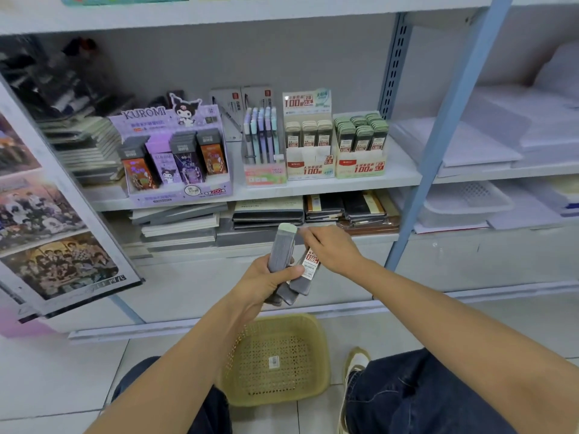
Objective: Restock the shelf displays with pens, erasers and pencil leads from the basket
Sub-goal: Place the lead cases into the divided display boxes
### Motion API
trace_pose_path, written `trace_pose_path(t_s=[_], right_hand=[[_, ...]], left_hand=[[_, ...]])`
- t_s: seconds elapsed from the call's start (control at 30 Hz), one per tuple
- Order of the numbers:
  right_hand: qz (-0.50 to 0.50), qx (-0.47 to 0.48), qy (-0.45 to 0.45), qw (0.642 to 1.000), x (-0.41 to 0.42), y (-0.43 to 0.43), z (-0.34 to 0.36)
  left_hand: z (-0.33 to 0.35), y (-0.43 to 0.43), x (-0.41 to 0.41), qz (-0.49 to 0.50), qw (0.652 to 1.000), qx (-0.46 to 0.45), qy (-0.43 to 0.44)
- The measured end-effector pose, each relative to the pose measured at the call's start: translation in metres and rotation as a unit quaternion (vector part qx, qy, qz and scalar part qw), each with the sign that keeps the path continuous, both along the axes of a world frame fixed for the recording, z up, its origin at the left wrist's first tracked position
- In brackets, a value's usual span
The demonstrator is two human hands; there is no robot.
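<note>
Shelf displays [360,169], basket [324,343] below, left hand [266,278] gripping lead cases [282,252]

— What is read on the purple box [175,192]?
— "KUROMI" is printed on its header, "200" on its front.
— And elsewhere?
— "100" and "2B 0.5" are shown on the cream box [308,170], "100" and "2B 0.7" on the green box [360,169]. "100" is printed on the lead case [308,266].

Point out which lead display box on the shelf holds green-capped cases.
The rightmost box, marked 0.7; the 0.5 box left of it holds cream-capped cases.
</note>
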State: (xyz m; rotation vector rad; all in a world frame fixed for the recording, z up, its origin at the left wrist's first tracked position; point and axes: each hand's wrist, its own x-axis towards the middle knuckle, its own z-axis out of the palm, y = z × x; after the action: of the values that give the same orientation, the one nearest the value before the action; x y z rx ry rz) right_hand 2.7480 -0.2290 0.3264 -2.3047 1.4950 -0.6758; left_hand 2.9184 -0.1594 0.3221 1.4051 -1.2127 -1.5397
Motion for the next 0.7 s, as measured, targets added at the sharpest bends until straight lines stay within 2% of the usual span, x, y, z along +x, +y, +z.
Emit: trace_pose_path(t_s=[0.1,0.17,0.27,0.33,0.43,0.53,0.7], right_hand=[[-0.013,0.024,-0.013,1.0,-0.004,-0.009,0.015],[-0.017,0.061,-0.081,0.995,-0.01,-0.015,0.028],[-0.002,0.191,-0.238,0.952,-0.025,-0.022,0.048],[0.027,0.246,-0.291,0.924,-0.04,-0.028,0.056],[0.072,0.247,-0.31,0.915,-0.063,-0.035,0.067],[0.075,0.235,-0.321,0.915,-0.084,-0.044,0.084],[-0.003,0.111,-0.323,0.94,-0.119,-0.074,0.12]], left_hand=[[0.014,-0.016,-0.006,-0.001,1.0,-0.026,-0.018],[0.022,-0.026,-0.012,0.003,0.999,-0.044,-0.026],[0.035,-0.042,-0.02,0.019,0.997,-0.067,-0.029],[0.043,-0.054,-0.025,0.017,0.996,-0.076,-0.033],[0.054,-0.07,-0.036,0.001,0.996,-0.076,-0.035],[0.064,-0.085,-0.049,0.0,0.998,-0.066,-0.017],[0.079,-0.121,-0.062,0.043,0.996,-0.047,0.059]])
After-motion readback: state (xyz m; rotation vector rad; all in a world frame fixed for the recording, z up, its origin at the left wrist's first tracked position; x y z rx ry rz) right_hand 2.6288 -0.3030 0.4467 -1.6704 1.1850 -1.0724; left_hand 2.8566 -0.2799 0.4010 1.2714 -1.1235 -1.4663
